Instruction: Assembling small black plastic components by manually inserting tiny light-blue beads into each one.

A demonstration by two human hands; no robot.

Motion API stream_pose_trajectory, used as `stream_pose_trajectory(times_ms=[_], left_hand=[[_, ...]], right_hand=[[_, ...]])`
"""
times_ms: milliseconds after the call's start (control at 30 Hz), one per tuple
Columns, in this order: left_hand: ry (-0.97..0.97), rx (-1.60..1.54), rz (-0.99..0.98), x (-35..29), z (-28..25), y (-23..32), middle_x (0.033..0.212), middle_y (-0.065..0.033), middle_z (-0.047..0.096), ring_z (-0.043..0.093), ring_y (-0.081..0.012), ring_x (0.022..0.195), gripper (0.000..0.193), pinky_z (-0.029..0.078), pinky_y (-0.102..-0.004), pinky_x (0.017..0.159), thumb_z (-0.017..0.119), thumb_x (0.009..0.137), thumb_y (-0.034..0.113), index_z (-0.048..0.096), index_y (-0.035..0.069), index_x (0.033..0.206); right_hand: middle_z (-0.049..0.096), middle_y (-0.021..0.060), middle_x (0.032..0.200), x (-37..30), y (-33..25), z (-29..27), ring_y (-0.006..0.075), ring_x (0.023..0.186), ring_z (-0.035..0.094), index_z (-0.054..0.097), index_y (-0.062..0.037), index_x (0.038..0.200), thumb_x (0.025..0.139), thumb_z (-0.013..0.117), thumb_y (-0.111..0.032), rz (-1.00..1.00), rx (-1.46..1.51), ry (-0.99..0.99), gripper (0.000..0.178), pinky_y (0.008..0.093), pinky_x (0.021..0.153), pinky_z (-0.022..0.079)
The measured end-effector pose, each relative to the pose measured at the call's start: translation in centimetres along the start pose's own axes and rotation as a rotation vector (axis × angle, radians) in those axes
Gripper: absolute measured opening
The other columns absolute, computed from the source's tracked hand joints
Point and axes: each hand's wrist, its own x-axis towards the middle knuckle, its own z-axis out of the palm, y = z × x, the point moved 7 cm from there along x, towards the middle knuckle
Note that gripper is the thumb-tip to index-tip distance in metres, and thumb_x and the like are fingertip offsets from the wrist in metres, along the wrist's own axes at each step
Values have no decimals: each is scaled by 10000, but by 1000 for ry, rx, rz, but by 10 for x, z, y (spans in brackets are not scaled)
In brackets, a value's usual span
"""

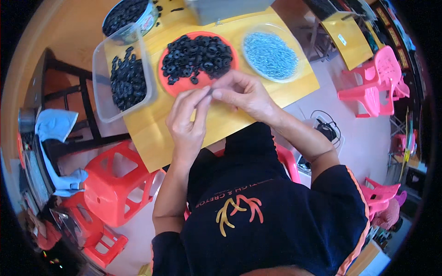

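Note:
My left hand point(188, 112) and my right hand point(246, 94) meet fingertip to fingertip above the near edge of a round red tray point(182, 87). Both are closed in a pinch on a small dark piece point(210, 91), mostly hidden by the fingers; its exact kind is too small to make out. Loose black ring-shaped parts point(195, 55) are heaped on the red tray. Right of it, a clear round tray point(294, 73) holds many thin, shiny blue-silver pieces point(270, 54). To the left, more black parts point(128, 83) lie in a clear plastic box point(97, 69).
A yellow table point(152, 147) carries the containers. At its far side stand a bucket of black parts point(148, 20) and a grey metal box point(225, 10). Red stools point(108, 188) are on the left, pink chairs point(380, 78) on the right. Cables point(327, 129) lie beside the table.

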Motion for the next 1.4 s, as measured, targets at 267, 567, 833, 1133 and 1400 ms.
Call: stream_pose_trajectory(times_ms=[267,567,833,1133,1400], left_hand=[[-52,-267,-276,-17,20,-27,875,-80,635,631,-119,744,177,511,-232,674,626,849,-85,629,-26,1016],[-239,-215,-410,-28,38,-40,899,-68,646,638,-114,747,172,528,-241,688,610,863,-62,640,-32,1030],[-265,-218,-449,-28,42,-42,906,-63,654,629,-102,736,170,526,-235,669,623,867,-37,643,-28,1036],[-280,-218,-451,-28,43,-42,905,-60,656,616,-98,726,169,519,-233,651,639,865,-13,647,-28,1033],[-236,-185,-483,-24,34,-45,914,-56,671,601,-77,726,170,515,-232,667,647,875,24,647,-26,1037]], right_hand=[[624,45,908,-25,-21,-3,90,778,597,639,-16,994,882,640,-33,-398,-474,117,113,235,617,473],[631,109,909,-30,-47,-77,298,840,630,639,-34,958,830,642,-60,-535,-1093,162,131,358,721,510],[608,90,918,-17,-43,-134,309,802,627,676,-109,929,819,638,-172,-297,-1553,124,132,410,694,507],[589,79,919,-7,-45,-131,296,787,623,658,-126,911,815,630,-184,-303,-1668,-33,116,414,674,502],[576,75,905,-7,-44,-134,300,786,617,628,-126,919,814,630,-176,-283,-1684,-32,117,421,670,490]])
